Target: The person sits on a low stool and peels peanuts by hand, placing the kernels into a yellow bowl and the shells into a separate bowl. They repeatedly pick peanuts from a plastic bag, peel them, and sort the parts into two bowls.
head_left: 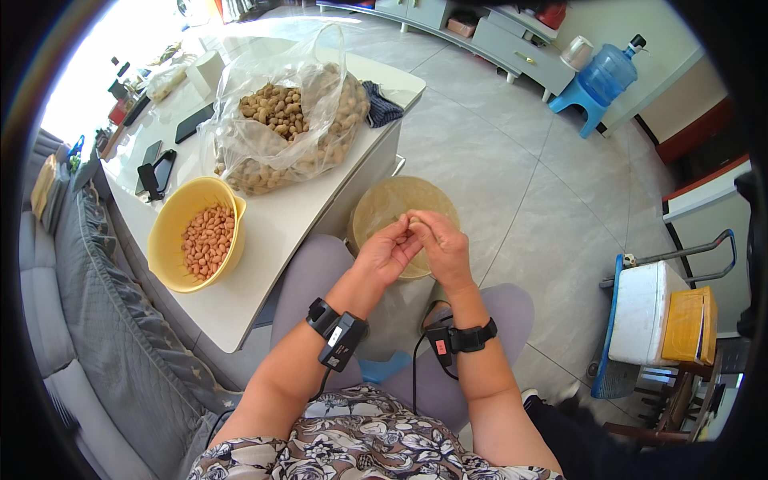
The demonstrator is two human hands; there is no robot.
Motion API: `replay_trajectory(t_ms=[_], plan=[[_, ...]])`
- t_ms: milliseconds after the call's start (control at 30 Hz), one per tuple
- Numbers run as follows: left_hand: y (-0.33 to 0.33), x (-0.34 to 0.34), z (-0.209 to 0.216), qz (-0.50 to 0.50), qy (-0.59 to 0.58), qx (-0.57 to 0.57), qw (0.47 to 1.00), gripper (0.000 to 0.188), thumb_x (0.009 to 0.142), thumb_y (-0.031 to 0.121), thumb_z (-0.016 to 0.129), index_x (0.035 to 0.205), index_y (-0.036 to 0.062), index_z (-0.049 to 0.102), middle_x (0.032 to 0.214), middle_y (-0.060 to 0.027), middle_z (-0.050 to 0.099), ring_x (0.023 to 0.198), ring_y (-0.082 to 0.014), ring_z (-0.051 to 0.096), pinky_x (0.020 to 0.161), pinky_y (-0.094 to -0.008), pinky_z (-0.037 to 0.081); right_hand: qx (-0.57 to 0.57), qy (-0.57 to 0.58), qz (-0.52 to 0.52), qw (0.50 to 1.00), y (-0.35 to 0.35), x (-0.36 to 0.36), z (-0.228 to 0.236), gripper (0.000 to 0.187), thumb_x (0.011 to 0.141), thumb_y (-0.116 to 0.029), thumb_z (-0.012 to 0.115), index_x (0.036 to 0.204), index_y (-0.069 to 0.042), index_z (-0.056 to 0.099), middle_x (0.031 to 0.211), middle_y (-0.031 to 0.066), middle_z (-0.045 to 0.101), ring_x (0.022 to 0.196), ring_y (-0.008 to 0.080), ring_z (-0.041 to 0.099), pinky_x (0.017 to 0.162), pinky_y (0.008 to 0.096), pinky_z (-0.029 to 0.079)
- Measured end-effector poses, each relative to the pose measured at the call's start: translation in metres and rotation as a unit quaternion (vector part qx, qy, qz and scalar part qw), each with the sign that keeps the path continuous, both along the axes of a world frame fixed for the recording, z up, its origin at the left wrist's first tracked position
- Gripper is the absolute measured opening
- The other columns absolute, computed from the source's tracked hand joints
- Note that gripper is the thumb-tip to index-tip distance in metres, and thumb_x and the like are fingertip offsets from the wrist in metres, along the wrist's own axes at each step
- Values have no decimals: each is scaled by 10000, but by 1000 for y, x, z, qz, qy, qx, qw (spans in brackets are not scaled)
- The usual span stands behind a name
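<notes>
My left hand [390, 250] and my right hand [440, 244] meet at the fingertips over a round tan bin [376, 196] between my knees. Both are closed, pinching a small tan peanut [413, 222] that the fingers mostly hide. On the table to the left, a yellow plastic basket [164, 240] holds shelled reddish peanuts [210, 244]. Behind it, a clear plastic bag [232, 96] stands opened, full of peanuts in their shells [276, 112]. Each of my wrists carries a black strap with a small device.
The white table [240, 308] also bears phones [164, 172], a dark tablet-like slab [194, 122] and a dark cloth [382, 104]. A grey sofa [104, 288] lies left. To the right stand a water jug [608, 74] on a blue stool and a cart with a white box [646, 312].
</notes>
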State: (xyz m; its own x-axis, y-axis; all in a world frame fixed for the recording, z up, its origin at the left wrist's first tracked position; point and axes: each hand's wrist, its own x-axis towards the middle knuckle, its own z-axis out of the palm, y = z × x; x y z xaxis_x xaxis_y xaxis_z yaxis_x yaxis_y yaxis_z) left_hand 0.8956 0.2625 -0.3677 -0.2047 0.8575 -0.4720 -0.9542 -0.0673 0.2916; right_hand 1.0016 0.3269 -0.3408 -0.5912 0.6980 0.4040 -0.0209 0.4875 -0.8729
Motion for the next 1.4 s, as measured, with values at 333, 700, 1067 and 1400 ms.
replay_trajectory(t_ms=[333, 700, 1067, 1400], plan=[[5, 6, -6, 21, 8, -26, 999, 129, 909, 70, 485, 973, -25, 545, 983, -87, 564, 913, -174, 571, 856, -298, 516, -136, -30, -23, 990, -3, 1, 1, 211, 848, -53, 568, 1049, -9, 611, 961, 103, 656, 894, 178, 623, 782, 263, 483], [5, -5, -11, -9, -36, -11, 999, 217, 927, 67, 407, 1032, -79, 527, 1026, -138, 585, 967, -212, 579, 894, -314, 490, 140, -92, 35, 985, -8, -3, 13, 189, 826, -25, 536, 998, -43, 613, 932, 106, 641, 831, 254, 618, 748, 315, 495], [-11, -15, 10, 9, -46, 79, 996, 432, 970, 298, 342, 1093, -80, 512, 1075, -163, 566, 1011, -263, 547, 935, -380, 435, 60, -145, 27, 987, -16, -6, 26, 138, 814, -86, 587, 939, -28, 580, 978, 112, 609, 839, 258, 616, 699, 309, 497], [-22, -20, 18, 16, -62, 129, 990, 421, 971, 326, 336, 1032, -38, 540, 1017, -136, 581, 955, -241, 567, 875, -382, 473, 61, -192, 60, 978, -19, -12, 42, 180, 776, -37, 570, 955, -40, 556, 976, 103, 614, 866, 267, 605, 689, 337, 510]])
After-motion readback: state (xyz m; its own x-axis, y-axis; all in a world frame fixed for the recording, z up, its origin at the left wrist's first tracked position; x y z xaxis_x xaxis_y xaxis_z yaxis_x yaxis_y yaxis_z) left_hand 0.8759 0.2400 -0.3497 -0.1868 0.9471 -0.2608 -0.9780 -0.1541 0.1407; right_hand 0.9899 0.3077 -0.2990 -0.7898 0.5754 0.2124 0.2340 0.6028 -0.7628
